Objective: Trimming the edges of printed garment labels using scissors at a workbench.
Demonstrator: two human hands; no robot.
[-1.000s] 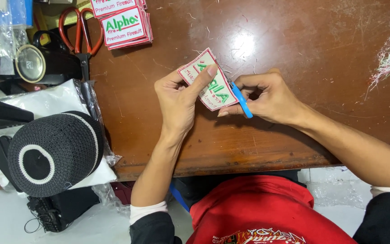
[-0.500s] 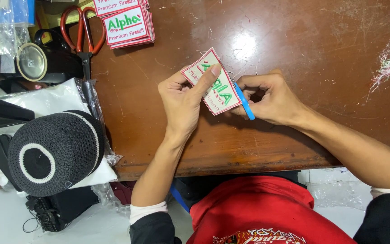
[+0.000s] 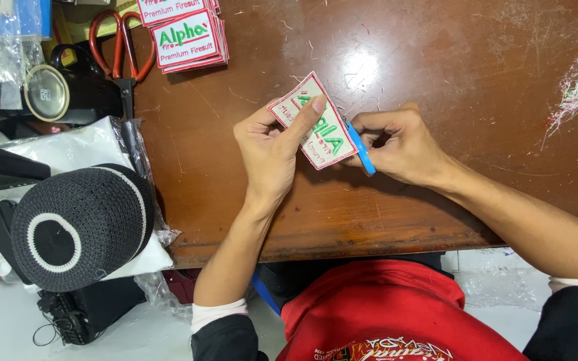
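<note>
The person wears a red shirt with a printed front and dark sleeves with white cuffs.

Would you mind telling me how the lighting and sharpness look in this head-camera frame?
Head view: a bright glare spot on the brown table beside the embroidered patch; left hand and right hand sharp and evenly lit, casting soft shadows; slight wide-angle bending at the edges.

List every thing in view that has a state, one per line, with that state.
Embroidered patch: held tilted above the table, pinched in the left hand.
Blue-handled tool: gripped in the right hand, at the patch's edge.
Scissors: lying closed.
Stack of patches: piled face up.
Knitted cap: resting crown up.
</note>
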